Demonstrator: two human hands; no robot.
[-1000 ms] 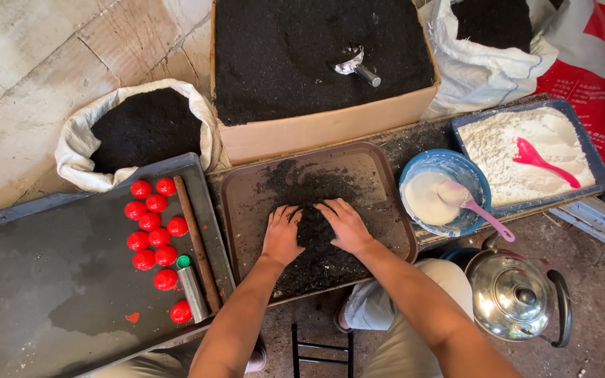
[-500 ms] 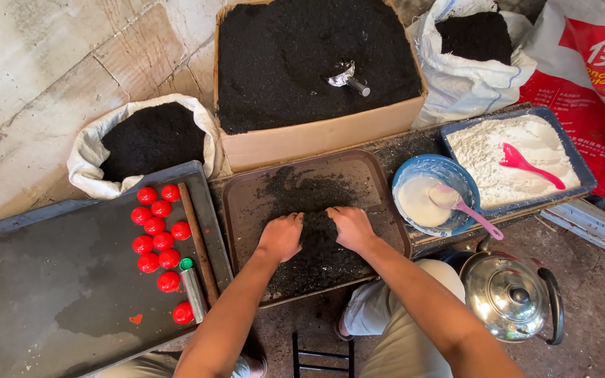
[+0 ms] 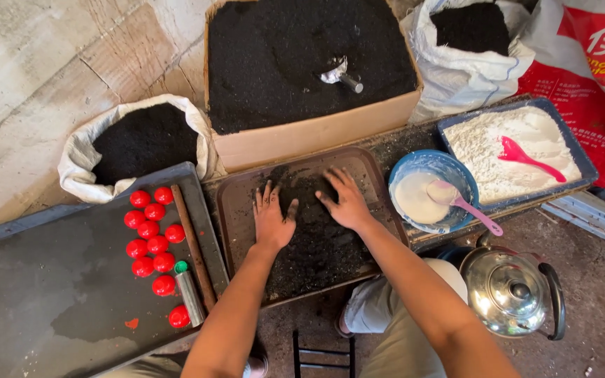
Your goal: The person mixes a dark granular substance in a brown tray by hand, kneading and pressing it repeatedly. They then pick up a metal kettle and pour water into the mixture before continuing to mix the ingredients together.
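A brown tray (image 3: 236, 210) lies in front of me with a heap of black powder (image 3: 320, 241) spread over its middle. My left hand (image 3: 272, 218) rests flat on the powder with fingers spread. My right hand (image 3: 345, 200) presses palm down on the powder beside it, fingers apart. Both hands are dusted black and hold nothing.
A cardboard box (image 3: 316, 133) of black powder with a metal scoop (image 3: 339, 73) stands behind the tray. White sacks (image 3: 78, 157) of black powder flank it. Red balls (image 3: 150, 231) lie on a dark tray left. A blue bowl (image 3: 428, 189), a blue tray of white powder (image 3: 509, 150) and a steel kettle (image 3: 511, 288) are right.
Both hands have slid forward across the powder and spread apart, with fingers now splayed wider. The camera has shifted slightly, so the scene sits lower in view.
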